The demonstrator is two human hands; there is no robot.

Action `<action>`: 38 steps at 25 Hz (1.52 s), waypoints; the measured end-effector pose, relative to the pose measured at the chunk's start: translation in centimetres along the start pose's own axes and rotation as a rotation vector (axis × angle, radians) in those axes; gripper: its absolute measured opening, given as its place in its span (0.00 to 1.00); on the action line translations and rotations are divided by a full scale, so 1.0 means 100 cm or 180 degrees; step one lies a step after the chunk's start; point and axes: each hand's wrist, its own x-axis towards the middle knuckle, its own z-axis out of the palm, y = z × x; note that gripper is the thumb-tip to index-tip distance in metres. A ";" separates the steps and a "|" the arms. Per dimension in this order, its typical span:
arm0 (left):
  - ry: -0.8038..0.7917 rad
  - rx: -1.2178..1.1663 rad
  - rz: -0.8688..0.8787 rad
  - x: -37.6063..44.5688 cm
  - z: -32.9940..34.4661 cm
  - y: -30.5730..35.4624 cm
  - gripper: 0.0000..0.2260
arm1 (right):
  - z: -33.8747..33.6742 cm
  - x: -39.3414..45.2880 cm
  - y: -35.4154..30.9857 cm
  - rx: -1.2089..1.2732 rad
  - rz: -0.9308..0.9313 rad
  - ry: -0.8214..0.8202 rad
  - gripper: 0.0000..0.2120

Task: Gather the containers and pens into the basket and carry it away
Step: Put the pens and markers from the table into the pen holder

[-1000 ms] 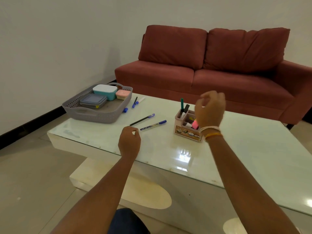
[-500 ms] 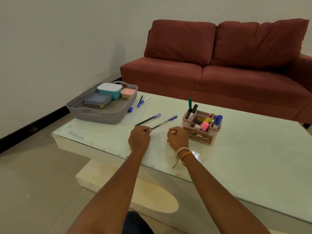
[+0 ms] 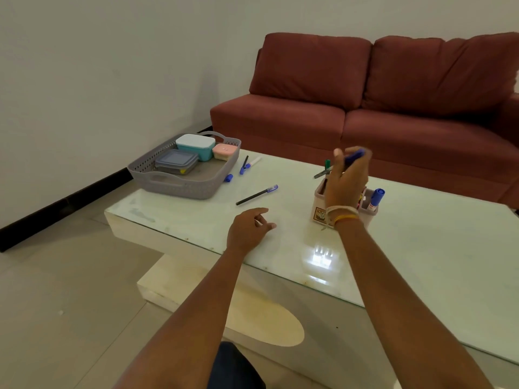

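A grey perforated basket [image 3: 179, 188] stands at the table's far left and holds a teal container [image 3: 195, 146], a pink container [image 3: 223, 151] and a flat grey-lidded container [image 3: 175, 162]. My right hand [image 3: 346, 178] is raised above the beige pen holder [image 3: 368, 211] and grips a blue-capped pen [image 3: 352, 157]. My left hand [image 3: 248, 230] hovers over the table with its fingers apart and holds nothing. A black pen with a blue cap [image 3: 257, 194] lies just beyond it. Two pens [image 3: 247, 164] and a blue cap [image 3: 228, 178] lie beside the basket.
The glass-topped coffee table [image 3: 421, 248] has its near edge running under my forearms. A red sofa [image 3: 379, 113] stands close behind it. A wall with a dark skirting board runs along the left, over a tiled floor.
My right hand has lifted a blue-capped pen off the table and risen over the pen holder. My left hand has let go and opened.
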 end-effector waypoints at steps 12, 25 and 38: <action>0.0165 0.0077 0.0062 -0.002 0.001 -0.001 0.14 | -0.032 0.086 0.018 -0.2471 0.0155 -0.1215 0.13; 0.0140 -0.0095 0.0080 -0.003 -0.004 0.002 0.12 | -0.019 0.080 0.019 -0.2316 0.0423 -0.1765 0.14; 0.0944 0.0403 -0.0009 0.021 -0.051 -0.044 0.06 | 0.104 -0.034 0.043 -0.1924 0.0380 -0.3528 0.22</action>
